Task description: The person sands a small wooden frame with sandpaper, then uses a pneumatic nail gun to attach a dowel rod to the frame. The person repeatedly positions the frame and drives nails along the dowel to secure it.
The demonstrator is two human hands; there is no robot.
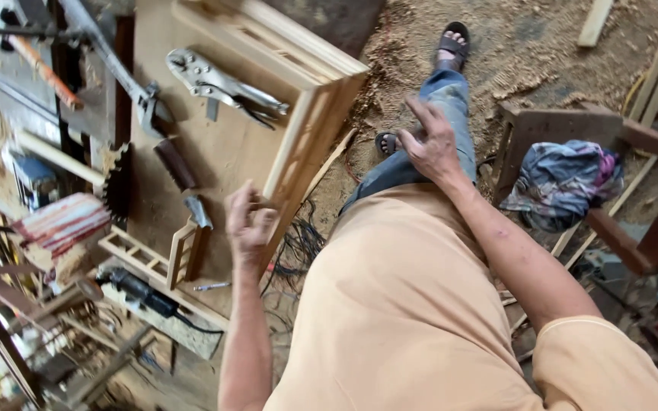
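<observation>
Workbench [215, 152]: light plywood top, runs up the left half of the view. Sawdust floor [527, 46] to its right, shavings everywhere.

Wooden frame [310, 114] lies on the bench along its right edge, pale wood, slatted side facing the person. A dark wooden stool [649, 198] stands on the floor at right with a bundle of patterned cloth [561, 183] on it.

Locking pliers [218, 84] lie on the bench top just left of the frame, jaws apart. A chisel [180, 179] with a dark handle lies below them, blade pointing down toward a small lattice piece [184, 255] standing on edge. A power tool [142, 293] with black cord sits at the bench's near end.

Left hand [251, 224]: over the bench, right at the frame's near corner, fingers loosely curled, half open, gripping nothing. Contact with the frame: cannot tell, motion blur.

Right hand [432, 144]: off the bench, over the person's jeans-clad leg, fingers spread wide, empty. Well apart from the frame.
</observation>
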